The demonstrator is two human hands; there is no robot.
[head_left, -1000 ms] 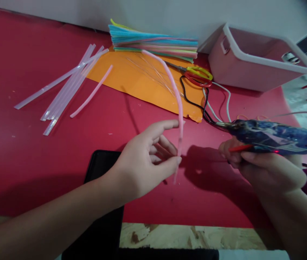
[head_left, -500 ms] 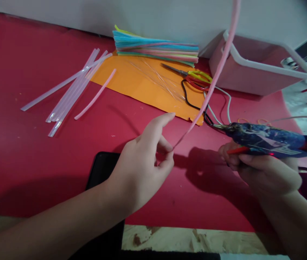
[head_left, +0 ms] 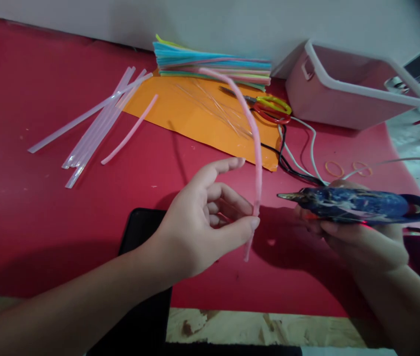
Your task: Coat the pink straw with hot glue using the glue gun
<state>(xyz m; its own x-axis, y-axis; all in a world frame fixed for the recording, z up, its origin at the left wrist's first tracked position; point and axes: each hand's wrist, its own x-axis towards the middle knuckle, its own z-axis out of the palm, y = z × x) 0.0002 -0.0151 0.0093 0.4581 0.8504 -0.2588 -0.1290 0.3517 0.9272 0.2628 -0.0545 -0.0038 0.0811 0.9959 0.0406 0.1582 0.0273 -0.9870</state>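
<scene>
My left hand [head_left: 210, 217] pinches a long pink pipe cleaner [head_left: 251, 133] between thumb and middle finger near its lower end; the index finger sticks out. The pipe cleaner arcs up and back over the orange paper [head_left: 180, 111]. My right hand [head_left: 354, 237] grips a blue glue gun [head_left: 358, 205], held level with its metal nozzle pointing left, a short way from the pipe cleaner. Black and white cords [head_left: 295, 158] run from the gun across the red table [head_left: 47, 212].
Clear glue sticks [head_left: 91, 126] and a loose pink piece [head_left: 130, 129] lie at left. A bundle of coloured pipe cleaners [head_left: 213, 63], scissors [head_left: 265, 105] and a pink bin [head_left: 351, 89] sit at the back. A black phone [head_left: 139, 237] lies under my left forearm. Two rubber bands [head_left: 334, 169] lie right.
The pipe cleaner swung up to the right, then back to arc over the orange paper. My right hand has brought the glue gun's nozzle left, nearer the pipe cleaner.
</scene>
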